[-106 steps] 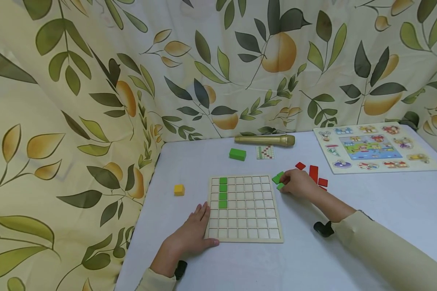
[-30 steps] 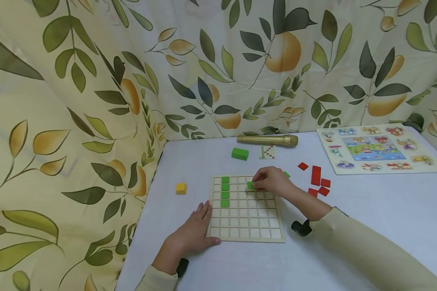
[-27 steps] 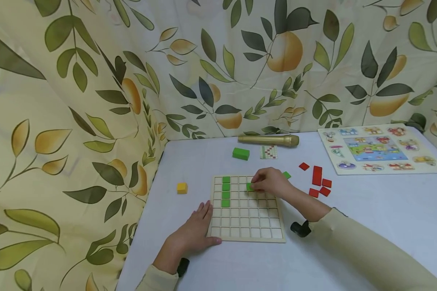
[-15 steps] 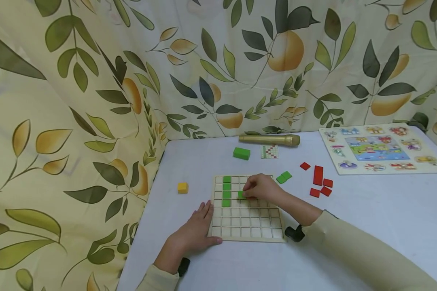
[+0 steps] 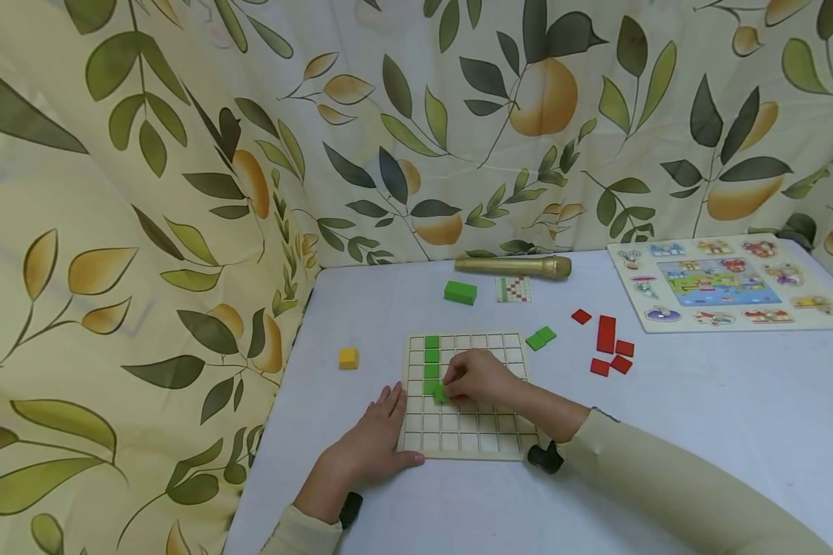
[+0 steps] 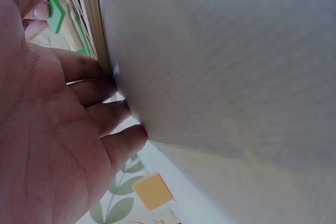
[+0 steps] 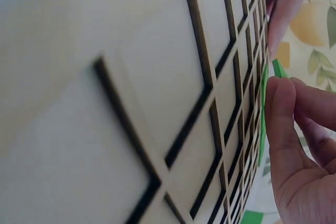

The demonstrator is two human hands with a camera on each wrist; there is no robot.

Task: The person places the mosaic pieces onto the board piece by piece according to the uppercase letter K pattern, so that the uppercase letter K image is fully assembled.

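Note:
A pale wooden grid board lies on the table with a column of green square tiles on its left side. My right hand pinches another green tile between thumb and fingertips, close over the board at the lower end of that column. In the right wrist view this pinched tile is tilted, apart from the row of tiles behind it. My left hand rests along the board's left edge, fingers extended and thumb at the near corner. The left wrist view shows its fingertips against the board's side.
Right of the board lie two green tiles and several red pieces. Behind it are a green block, a small pattern card and a gold microphone. A yellow block sits left, a picture puzzle board back right.
My right hand took a green tile from the pieces right of the board and carried it left and nearer across the grid to the green column. The left hand stays at the board's edge.

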